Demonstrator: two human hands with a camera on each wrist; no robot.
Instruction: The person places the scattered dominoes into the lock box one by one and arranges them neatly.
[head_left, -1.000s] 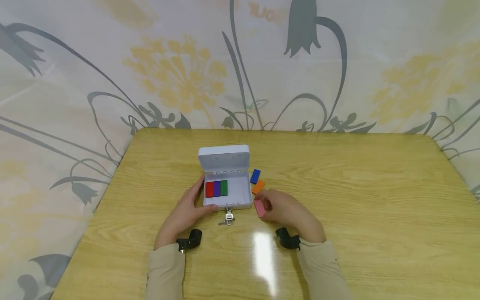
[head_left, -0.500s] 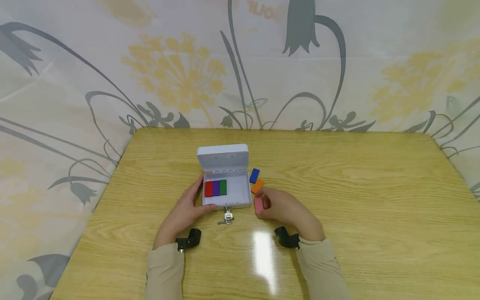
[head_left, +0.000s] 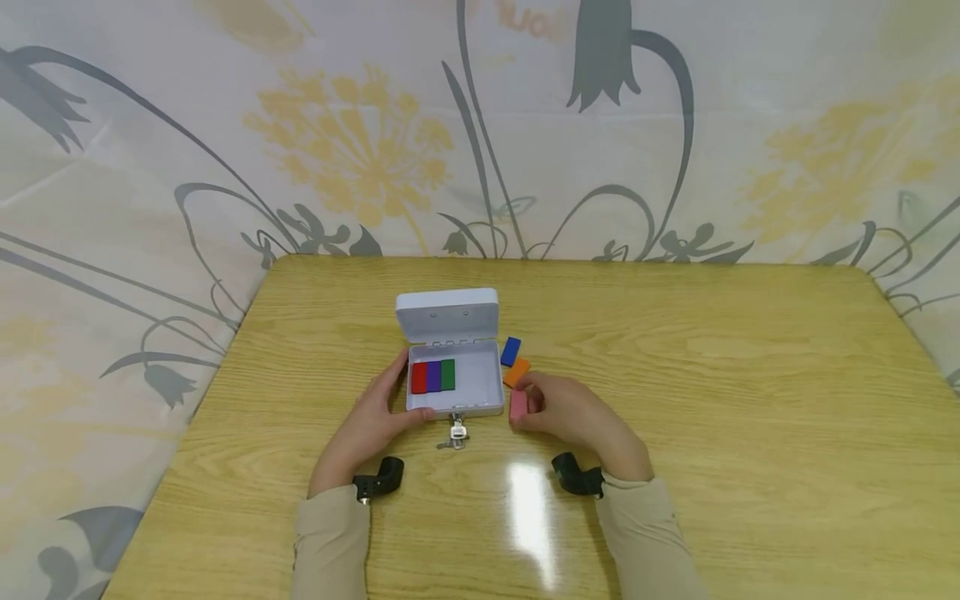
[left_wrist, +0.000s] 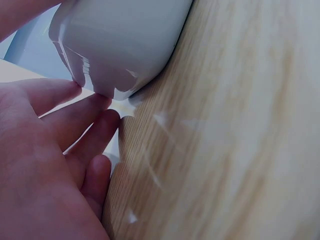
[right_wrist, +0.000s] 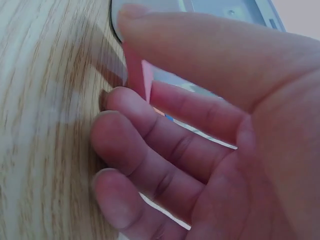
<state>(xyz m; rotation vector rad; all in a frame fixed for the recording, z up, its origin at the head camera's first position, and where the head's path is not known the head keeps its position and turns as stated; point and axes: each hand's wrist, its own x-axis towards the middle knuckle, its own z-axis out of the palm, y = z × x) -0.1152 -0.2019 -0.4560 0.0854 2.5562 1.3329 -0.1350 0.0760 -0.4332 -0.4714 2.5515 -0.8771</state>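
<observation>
A small white cash box (head_left: 477, 379) stands with its lid (head_left: 448, 317) raised. Red (head_left: 419, 378), purple (head_left: 434, 377) and green (head_left: 447, 375) blocks lie side by side at the left inside it. My left hand (head_left: 375, 421) holds the box's left end, thumb at the front edge and fingertips against the side. Just right of the box, my right hand (head_left: 566, 412) pinches a pink block (head_left: 518, 406) between thumb and fingers, low over the table. In the right wrist view the pink block (right_wrist: 135, 72) is partly hidden by the thumb.
An orange block (head_left: 517, 372) and a blue block (head_left: 511, 351) lie on the wooden table (head_left: 712, 400) right of the box. Keys (head_left: 457, 435) hang from the lock at the box's front. A patterned cloth wall (head_left: 510, 167) rises behind the table's back edge.
The pink block has turned from slanted to nearly in line with the box's side, shifting slightly away from me with my right fingers. My left hand and the box have stayed put.
</observation>
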